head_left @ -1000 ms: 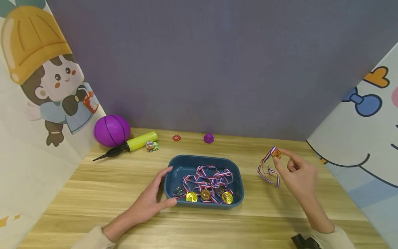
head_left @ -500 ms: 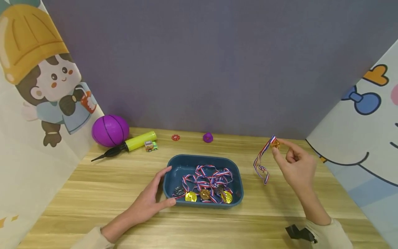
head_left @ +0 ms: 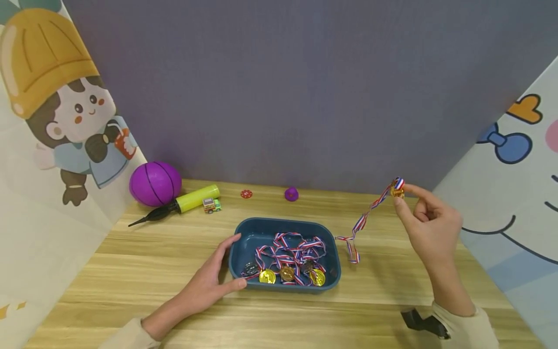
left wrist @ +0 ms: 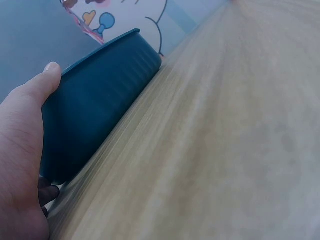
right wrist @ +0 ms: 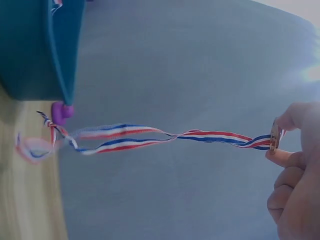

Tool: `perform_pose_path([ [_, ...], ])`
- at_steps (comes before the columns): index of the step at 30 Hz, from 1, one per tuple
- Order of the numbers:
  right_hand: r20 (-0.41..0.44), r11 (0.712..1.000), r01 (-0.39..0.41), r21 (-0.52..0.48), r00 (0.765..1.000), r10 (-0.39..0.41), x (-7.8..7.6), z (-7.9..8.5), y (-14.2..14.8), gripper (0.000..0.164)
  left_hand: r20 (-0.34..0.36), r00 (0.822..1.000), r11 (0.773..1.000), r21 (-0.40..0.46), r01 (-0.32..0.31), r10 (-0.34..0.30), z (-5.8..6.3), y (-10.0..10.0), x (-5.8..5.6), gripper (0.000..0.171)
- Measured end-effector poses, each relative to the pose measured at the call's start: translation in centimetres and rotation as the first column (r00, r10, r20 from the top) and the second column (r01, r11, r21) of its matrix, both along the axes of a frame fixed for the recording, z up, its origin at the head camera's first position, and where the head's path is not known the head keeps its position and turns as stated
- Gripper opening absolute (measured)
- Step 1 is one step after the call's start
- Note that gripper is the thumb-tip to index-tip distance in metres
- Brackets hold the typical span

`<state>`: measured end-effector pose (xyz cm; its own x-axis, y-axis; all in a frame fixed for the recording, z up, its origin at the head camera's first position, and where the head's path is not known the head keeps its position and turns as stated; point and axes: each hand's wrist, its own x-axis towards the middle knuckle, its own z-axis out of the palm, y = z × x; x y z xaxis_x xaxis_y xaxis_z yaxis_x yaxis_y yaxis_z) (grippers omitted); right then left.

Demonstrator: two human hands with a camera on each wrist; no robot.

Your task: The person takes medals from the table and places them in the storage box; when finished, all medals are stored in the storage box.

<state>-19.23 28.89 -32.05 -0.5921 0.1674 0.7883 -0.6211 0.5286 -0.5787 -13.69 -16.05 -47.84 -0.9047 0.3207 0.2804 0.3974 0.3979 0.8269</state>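
Note:
In the head view, my left hand [head_left: 207, 281] holds the left end of a dark blue plastic bin [head_left: 285, 289], thumb at the near rim and fingers along the end wall. Inside lie several medals, among them a gold one [head_left: 267, 277] and a bronze one [head_left: 287, 273], with tangled striped ribbons [head_left: 289, 254]. To the right, my right hand [head_left: 433, 228] pinches a gold-coloured medal [head_left: 397, 190] between thumb and index finger, above the table. Its red, white and blue ribbon [head_left: 360, 223] trails down left, its knotted end beside the bin's right wall.
Along the back stand a purple ball [head_left: 155, 184], a yellow and black hand pump [head_left: 192, 199], a small toy truck [head_left: 212, 205], a red chip [head_left: 246, 194] and a small purple object [head_left: 291, 194]. A grey panel [head_left: 279, 97] closes the wooden table's [head_left: 218, 325] rear.
My right hand has lifted the medal up and moved it slightly right. Its ribbon has swung out leftward and unfurled toward the bin. The left hand and bin keep their place.

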Motion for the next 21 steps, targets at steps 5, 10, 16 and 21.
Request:
perform_pose_path([
  [5, -0.028, 0.998, -0.043, -0.044, 0.999, 0.042, 0.4, 1.0, -0.5, 0.025, 0.006, 1.000, 1.000, 0.003, 0.001, -0.001, 0.0, 0.0, 0.0, 0.103],
  [10, -0.045, 0.996, -0.055, -0.073, 0.998, 0.051, 0.8, 2.2, -0.9, 0.025, -0.002, 1.000, 1.000, 0.002, -0.002, 0.002, 0.0, -0.1, 0.0, 0.103],
  [16, -0.095, 0.992, -0.068, -0.107, 0.994, 0.058, 1.1, 3.5, -1.6, 0.023, -0.005, 1.000, 1.000, 0.001, 0.003, -0.003, -0.1, -0.1, -0.1, 0.103],
  [21, -0.122, 0.991, -0.097, -0.096, 0.989, 0.085, 1.4, 4.4, -3.2, 0.025, 0.002, 1.000, 1.000, 0.002, 0.000, 0.000, 0.0, 0.0, -0.1, 0.104],
])
